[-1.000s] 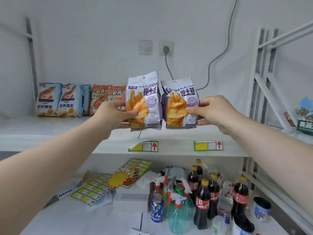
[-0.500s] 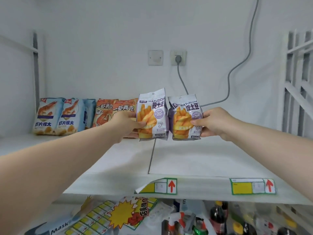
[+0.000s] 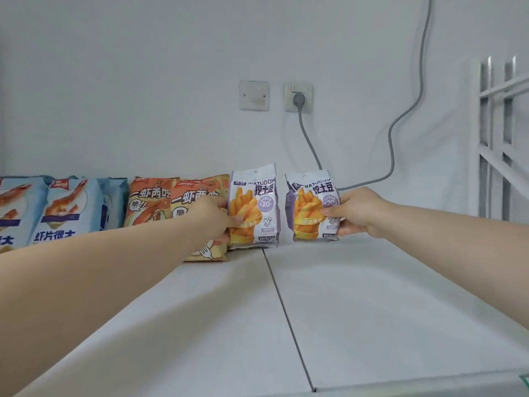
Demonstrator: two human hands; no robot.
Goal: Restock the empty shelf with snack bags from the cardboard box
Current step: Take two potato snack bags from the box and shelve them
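Observation:
Two white-and-purple bags of potato sticks stand upright at the back of the white shelf. My left hand pinches the left bag by its left edge, right beside the orange shrimp-snack bags. My right hand grips the right bag by its right edge. A narrow gap separates the two bags. Both bag bottoms are at the shelf surface. The cardboard box is out of view.
Blue shrimp-chip bags line the back left of the shelf. A grey cable runs from the wall socket down behind the right bag. A white rack frame stands at the right. A seam splits the shelf boards.
Both hands have carried the bags forward and down to the back of the shelf, and the bags have moved slightly apart. The view has risen and closed in on the shelf.

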